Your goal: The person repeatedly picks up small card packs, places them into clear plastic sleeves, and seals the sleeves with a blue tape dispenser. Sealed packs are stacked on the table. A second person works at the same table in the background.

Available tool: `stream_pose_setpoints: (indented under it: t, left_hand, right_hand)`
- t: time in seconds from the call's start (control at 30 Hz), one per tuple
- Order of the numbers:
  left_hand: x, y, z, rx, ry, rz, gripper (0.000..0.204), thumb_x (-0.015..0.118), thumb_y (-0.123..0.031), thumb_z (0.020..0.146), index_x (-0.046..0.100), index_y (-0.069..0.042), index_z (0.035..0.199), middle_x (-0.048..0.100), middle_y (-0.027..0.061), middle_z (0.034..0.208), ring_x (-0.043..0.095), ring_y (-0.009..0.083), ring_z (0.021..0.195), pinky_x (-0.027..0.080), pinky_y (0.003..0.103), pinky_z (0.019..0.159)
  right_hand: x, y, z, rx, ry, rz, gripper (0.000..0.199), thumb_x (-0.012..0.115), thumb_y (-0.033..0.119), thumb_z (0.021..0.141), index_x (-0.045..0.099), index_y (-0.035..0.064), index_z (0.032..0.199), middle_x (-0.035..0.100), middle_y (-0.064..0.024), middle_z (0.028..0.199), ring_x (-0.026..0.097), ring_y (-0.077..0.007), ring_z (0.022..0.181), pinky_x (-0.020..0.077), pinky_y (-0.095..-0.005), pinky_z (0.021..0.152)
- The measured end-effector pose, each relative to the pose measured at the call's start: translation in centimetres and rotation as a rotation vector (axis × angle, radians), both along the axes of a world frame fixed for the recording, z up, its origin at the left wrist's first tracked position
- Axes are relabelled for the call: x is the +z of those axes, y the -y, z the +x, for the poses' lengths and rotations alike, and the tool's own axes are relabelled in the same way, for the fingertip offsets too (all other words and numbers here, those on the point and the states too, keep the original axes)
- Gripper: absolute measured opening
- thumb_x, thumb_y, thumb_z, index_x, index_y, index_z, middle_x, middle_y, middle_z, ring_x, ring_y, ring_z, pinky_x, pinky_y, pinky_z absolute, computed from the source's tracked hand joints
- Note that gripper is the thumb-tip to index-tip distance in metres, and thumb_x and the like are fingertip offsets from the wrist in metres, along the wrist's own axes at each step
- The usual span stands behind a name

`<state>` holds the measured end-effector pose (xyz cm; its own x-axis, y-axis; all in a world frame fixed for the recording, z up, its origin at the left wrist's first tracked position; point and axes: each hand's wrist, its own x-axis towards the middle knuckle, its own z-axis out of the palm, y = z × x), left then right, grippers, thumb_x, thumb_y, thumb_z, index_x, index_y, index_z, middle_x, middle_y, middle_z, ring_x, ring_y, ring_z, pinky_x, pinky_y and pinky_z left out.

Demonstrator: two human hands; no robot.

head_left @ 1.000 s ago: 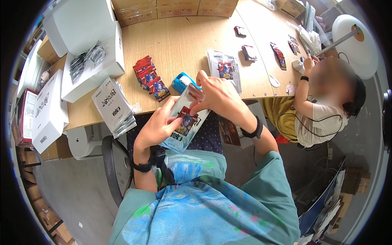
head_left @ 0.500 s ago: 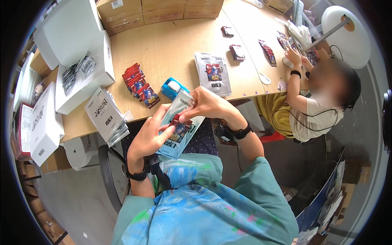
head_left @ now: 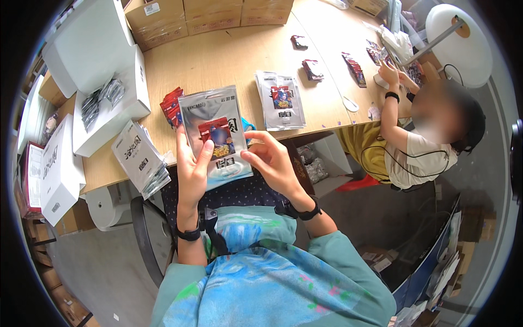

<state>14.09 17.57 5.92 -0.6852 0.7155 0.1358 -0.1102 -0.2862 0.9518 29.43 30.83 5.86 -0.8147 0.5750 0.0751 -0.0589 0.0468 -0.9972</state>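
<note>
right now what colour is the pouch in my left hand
The pouch is mostly silver, pale blue below; see head view.

Bare desk (head_left: 234, 60) lay upper ctr, giving room to pass btwn cartons (head_left: 212, 19) at top & held bag (head_left: 200, 111) mid-frame. Narrow lane btwn held bag & R bag stack (head_left: 295, 113); blue holder (head_left: 248, 128), mostly hidden, blocked its lower end. Red packs (head_left: 170, 106) crowded L of ctr. Wht box (head_left: 117, 121), lid up, walled off upper L.
</note>
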Motion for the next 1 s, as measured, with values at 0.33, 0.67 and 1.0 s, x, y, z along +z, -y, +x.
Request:
stream_pose_setpoints:
  t: [0.33, 0.67, 1.0]
  left_hand:
    - [1.1, 0.7, -1.3, 0.020, -0.148, -0.002, 0.048, 0.052, -0.013, 0.107, 0.037, 0.000, 0.151, 0.056, 0.0205, 0.142, 0.056, 0.0266, 0.131, 0.044, 0.041, 0.113]
    - [0.6, 0.4, -0.8, 0.007, -0.148, -0.020, 0.044, 0.050, -0.005, 0.105, 0.040, 0.000, 0.148, 0.060, 0.0196, 0.137, 0.058, 0.0246, 0.129, 0.044, 0.039, 0.114]
    - [0.6, 0.1, -1.0, 0.011, -0.144, -0.045, 0.043, 0.050, -0.004, 0.105, 0.041, 0.000, 0.147, 0.061, 0.0192, 0.135, 0.058, 0.0245, 0.129, 0.044, 0.039, 0.114]
  right_hand:
    - [-3.9, -11.7, 1.6, -0.735, 0.381, 0.598, 0.030, 0.064, 0.009, 0.098, 0.067, 0.0007, 0.127, 0.067, -0.0095, 0.069, 0.062, -0.0158, 0.061, 0.0474, -0.0332, 0.059]
    - [-3.5, -9.8, -0.7, -0.881, 0.641, 0.999, 0.041, 0.071, 0.018, 0.094, 0.061, -0.0020, 0.129, 0.059, -0.0262, 0.130, 0.057, -0.0392, 0.122, 0.0521, -0.0457, 0.092]
    - [-3.0, -13.7, -9.4, -0.525, 1.023, 0.866, 0.137, 0.089, 0.064, 0.066, 0.011, 0.0084, 0.164, 0.026, -0.0404, 0.157, 0.034, -0.0599, 0.140, 0.0372, -0.0734, 0.104]
